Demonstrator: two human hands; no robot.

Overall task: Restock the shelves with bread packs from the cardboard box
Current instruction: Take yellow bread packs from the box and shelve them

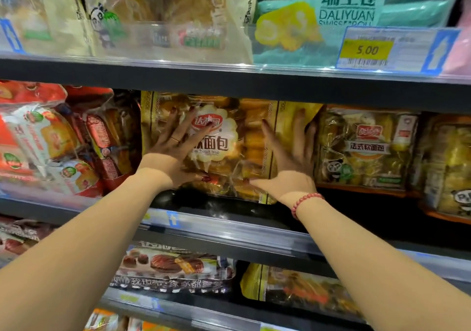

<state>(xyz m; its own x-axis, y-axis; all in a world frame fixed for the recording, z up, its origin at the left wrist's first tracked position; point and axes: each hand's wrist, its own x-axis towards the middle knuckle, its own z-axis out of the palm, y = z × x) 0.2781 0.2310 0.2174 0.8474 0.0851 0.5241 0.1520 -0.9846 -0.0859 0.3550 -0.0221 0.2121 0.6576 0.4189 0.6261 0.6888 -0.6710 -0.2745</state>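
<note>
The bread pack (pixel 229 149) under both palms is golden yellow with clear windows showing brown rolls, plus a white scalloped label carrying a red logo and dark lettering. Left of the grip, the packs (pixel 51 139) are red, orange and white with small green badges. Right of it, the pack (pixel 364 149) is yellow with an orange edge and a red logo. Above the grip, the price tag (pixel 367 50) is yellow in a blue frame, stuck before a teal swiss roll pack (pixel 349 7). The bracelet (pixel 304 202) on the right wrist is pinkish red beads; nails are dark red.
</note>
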